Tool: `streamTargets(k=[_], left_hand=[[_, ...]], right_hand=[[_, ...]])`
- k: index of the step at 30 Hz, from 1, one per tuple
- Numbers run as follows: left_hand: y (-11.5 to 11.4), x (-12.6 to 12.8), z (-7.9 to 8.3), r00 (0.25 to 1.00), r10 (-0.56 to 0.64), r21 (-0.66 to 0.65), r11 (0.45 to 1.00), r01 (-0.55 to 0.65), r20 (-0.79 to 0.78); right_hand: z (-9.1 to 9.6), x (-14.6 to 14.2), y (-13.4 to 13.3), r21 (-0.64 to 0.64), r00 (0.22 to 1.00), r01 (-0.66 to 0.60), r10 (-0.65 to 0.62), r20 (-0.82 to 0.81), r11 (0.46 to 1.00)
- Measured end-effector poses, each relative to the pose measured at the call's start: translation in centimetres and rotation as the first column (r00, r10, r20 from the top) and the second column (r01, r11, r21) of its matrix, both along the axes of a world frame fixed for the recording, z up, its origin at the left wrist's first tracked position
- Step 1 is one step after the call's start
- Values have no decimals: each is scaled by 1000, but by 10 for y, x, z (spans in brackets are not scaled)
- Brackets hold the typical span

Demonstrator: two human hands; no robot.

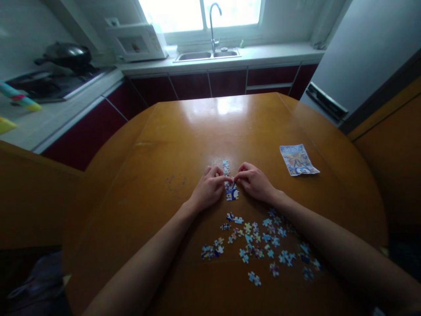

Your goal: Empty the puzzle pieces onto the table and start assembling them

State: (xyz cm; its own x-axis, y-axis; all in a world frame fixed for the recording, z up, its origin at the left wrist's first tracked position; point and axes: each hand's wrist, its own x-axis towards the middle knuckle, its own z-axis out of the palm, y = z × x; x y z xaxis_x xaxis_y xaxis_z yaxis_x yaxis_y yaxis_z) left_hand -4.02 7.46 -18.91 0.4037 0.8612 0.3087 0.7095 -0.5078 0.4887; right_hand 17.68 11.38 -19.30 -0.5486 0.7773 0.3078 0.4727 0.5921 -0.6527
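Note:
A narrow joined strip of jigsaw puzzle (232, 194) lies on the wooden table, its lower end showing a dark blue and white picture. My left hand (209, 188) rests at the strip's left side, its fingers bent and the index finger reaching across onto the strip. From the right, my right hand (255, 181) meets it with fingers pinched together at the strip's edge, on a puzzle piece mostly hidden by the fingertips. Nearer to me, several loose puzzle pieces (266, 237) are scattered, partly under my right forearm. A small joined cluster (210, 251) sits left of them.
A creased printed picture sheet (298, 159) lies to the right on the wooden table (158, 153). Beyond the table are a sink (207, 55), a white microwave (137, 42) and a stove with a dark wok (67, 55). A grey fridge (365, 48) stands at right.

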Motion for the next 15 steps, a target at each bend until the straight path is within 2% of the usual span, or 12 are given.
streamTargets(k=[15], left_hand=[[0,1,0,1000,-4,3,1000,4,-2]], right_hand=[[1,0,-1,-12,999,6,-5,39,1000]])
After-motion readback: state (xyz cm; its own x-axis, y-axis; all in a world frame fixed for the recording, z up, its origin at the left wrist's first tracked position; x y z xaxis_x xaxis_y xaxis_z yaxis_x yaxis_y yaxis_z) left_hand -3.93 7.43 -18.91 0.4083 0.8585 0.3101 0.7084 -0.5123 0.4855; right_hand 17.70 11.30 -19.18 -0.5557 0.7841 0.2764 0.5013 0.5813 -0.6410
